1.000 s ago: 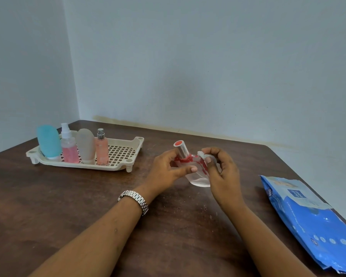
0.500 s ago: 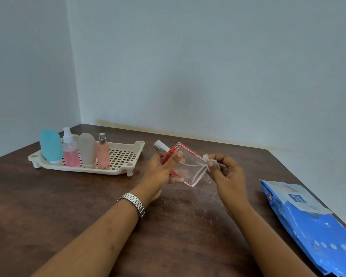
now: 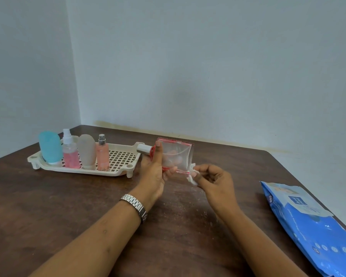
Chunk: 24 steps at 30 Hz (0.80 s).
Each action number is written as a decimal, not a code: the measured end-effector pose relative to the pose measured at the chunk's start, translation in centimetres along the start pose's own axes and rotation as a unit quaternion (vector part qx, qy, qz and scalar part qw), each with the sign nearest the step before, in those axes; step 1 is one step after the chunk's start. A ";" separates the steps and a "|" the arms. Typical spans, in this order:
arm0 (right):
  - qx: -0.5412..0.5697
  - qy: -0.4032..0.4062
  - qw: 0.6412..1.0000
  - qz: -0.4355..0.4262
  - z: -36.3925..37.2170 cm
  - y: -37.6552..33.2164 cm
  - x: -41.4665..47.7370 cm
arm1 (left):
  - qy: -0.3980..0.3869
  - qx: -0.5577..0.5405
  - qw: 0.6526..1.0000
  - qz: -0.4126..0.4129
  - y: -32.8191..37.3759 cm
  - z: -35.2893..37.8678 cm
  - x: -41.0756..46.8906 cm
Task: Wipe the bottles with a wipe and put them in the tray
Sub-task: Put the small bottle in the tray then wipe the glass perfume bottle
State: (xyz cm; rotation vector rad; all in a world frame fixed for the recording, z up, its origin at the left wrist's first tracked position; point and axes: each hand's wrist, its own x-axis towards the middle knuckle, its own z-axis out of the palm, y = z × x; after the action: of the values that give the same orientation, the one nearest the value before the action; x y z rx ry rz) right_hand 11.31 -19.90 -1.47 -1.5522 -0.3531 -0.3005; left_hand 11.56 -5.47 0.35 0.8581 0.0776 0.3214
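Note:
My left hand (image 3: 152, 172) grips a flat, clear perfume bottle (image 3: 178, 155) with red edges and a silver cap, held on its side above the table with the cap pointing left. My right hand (image 3: 216, 179) pinches a small crumpled white wipe (image 3: 192, 175) against the bottle's lower right corner. To the left, a cream slotted tray (image 3: 120, 158) holds several upright bottles: a teal squeeze bottle (image 3: 50, 146), a pink spray bottle (image 3: 70, 150), a frosted squeeze bottle (image 3: 86, 150) and a slim pink spray bottle (image 3: 102, 152). The tray's right half is bare.
A blue pack of wipes (image 3: 312, 224) lies near the table's right edge. The dark wooden table (image 3: 48, 206) sits in a corner, with pale walls behind and to the left. Small white specks dot the wood under my hands.
The bottle has been turned from tilted-upright onto its side and lifted higher. The wipe has slid from the bottle's upper side to its lower right corner.

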 end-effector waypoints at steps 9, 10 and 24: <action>-0.291 0.131 0.923 -0.215 -1.8 -1.5 0.9 | -0.093 0.112 0.988 -0.052 -1.8 1.5 -2.4; -0.298 0.145 0.918 -0.219 -1.9 -1.5 0.9 | -0.105 0.130 0.985 -0.045 -2.1 1.8 -2.8; -0.468 -0.020 0.787 -0.401 0.7 -0.6 -0.6 | -0.008 0.064 0.998 -0.009 -0.2 2.1 -2.7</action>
State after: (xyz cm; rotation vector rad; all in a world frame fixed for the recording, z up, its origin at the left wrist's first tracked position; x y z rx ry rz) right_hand 10.49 -19.22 -1.13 -2.3093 -1.0085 -1.2639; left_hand 9.47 -7.92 1.38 0.9860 0.0928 0.2949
